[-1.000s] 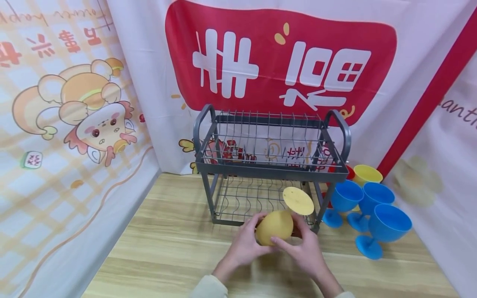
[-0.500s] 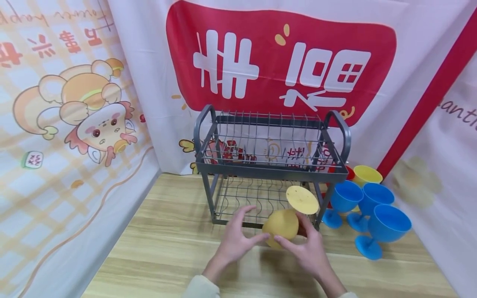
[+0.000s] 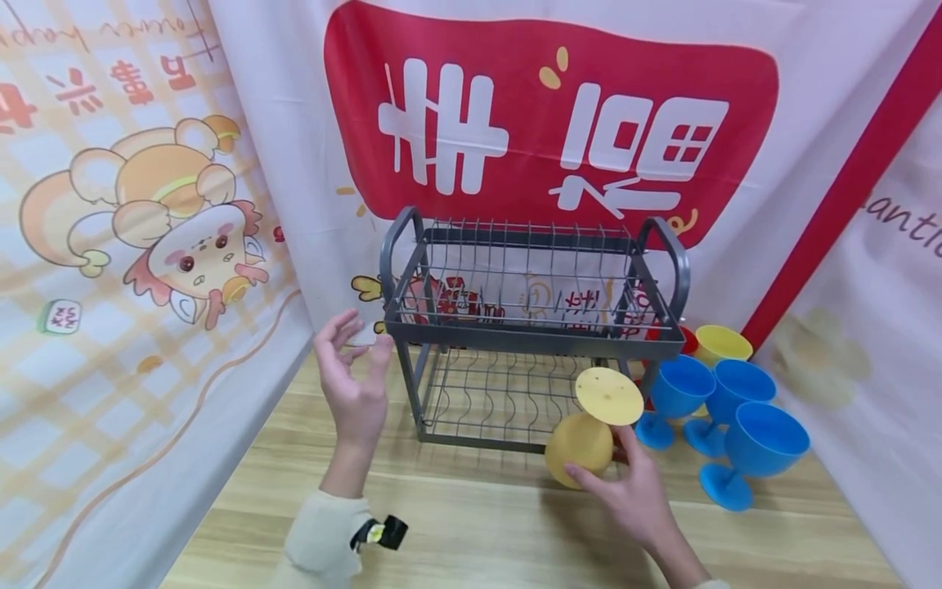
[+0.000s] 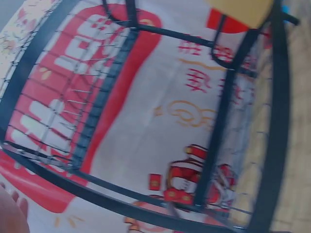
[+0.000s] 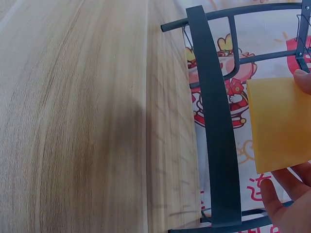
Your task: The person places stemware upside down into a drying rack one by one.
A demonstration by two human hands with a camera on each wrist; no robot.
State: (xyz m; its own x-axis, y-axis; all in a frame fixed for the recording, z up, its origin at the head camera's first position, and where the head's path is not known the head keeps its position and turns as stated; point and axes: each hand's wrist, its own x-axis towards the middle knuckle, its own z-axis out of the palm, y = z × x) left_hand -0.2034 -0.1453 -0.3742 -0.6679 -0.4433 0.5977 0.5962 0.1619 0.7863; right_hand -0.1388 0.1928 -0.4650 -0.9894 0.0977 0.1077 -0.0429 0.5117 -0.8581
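Observation:
A yellow goblet (image 3: 579, 450) is held upside down by my right hand (image 3: 634, 495), its round base (image 3: 609, 396) uppermost. Thumb and fingers grip the bowl from the right, in front of the dish rack's lower tier; the right wrist view shows the yellow bowl (image 5: 279, 126) between thumb and fingers. My left hand (image 3: 356, 393) is raised left of the two-tier grey dish rack (image 3: 533, 334), fingers loosely bent and holding nothing. Only a blurred bit of the left hand (image 4: 12, 216) shows at the corner of the left wrist view.
Several blue goblets (image 3: 769, 442) stand right of the rack, with a yellow goblet (image 3: 721, 343) and a partly hidden red goblet (image 3: 689, 341) behind them. Printed cloth (image 3: 280, 164) hangs behind and at both sides of the wooden table (image 3: 294, 458).
My left hand has let go of the yellow goblet and moved up and left past the rack's side. The right hand has shifted slightly right with the goblet.

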